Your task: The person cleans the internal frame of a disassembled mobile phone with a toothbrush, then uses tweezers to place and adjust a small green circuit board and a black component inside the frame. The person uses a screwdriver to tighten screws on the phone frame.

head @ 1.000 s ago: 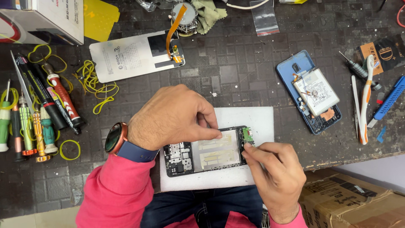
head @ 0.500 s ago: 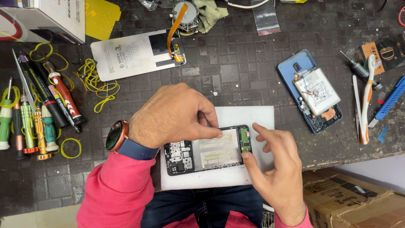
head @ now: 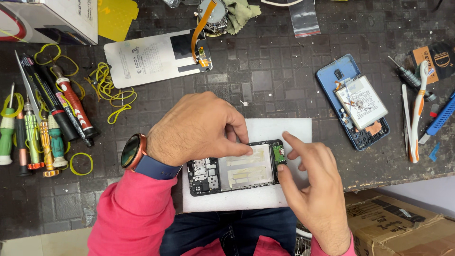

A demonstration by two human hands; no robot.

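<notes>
My left hand (head: 199, 128) pins the opened phone (head: 237, 167) mid-frame, fingers curled; my right hand (head: 310, 182), loosely open, fingertips its small green board (head: 278, 154)—I should press gently.

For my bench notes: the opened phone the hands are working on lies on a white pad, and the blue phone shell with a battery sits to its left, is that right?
Not quite. In the head view the opened phone does lie on the white pad, but the blue phone shell with its battery sits to the right, not left.

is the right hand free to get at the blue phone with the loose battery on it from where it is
Probably yes: the right hand holds nothing, only touching the opened phone, and the dark mat between it and the blue phone looks bare.
</notes>
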